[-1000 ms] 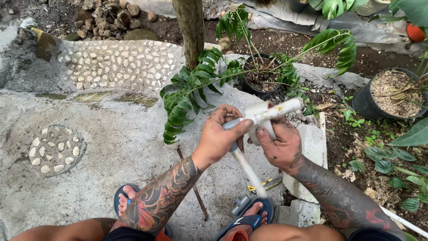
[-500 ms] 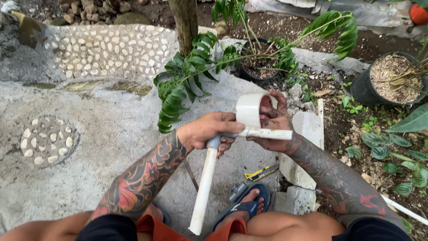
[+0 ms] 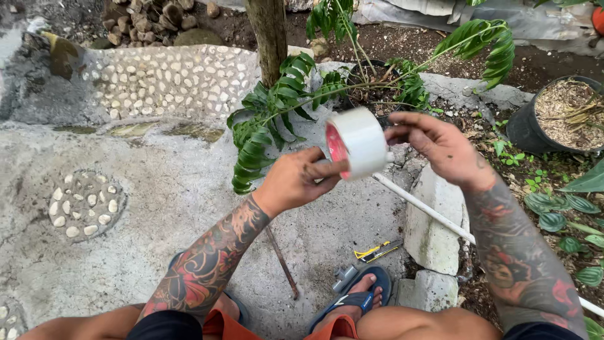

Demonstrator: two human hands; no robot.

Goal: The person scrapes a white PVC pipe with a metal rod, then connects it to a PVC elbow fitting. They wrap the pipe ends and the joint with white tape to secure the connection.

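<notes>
1. While the person squats on the concrete ground, both hands are up in front, at a white tape roll.
2. The left hand holds the roll. Its fingers are curled and pinch the near edge, where the pink inside shows.
3. The right hand is at the other side of the roll. Its fingers are spread about half open, and the tips touch the roll or come very close. I cannot tell if they grip it.
4. I cannot see any loose strip of tape hanging from the roll.
5. A white pipe lies on the ground under the hands and runs off to the right. Its top end is hidden behind the roll, so I cannot tell if the tape touches it.
6. No tape shows on the part of the pipe I can see, so I think the taping is not done there.
7. A yellow knife lies by the blue sandal, apart from both hands. A small grey fitting sits close to it.
8. A stone block and a leafy plant are nearby.
</notes>
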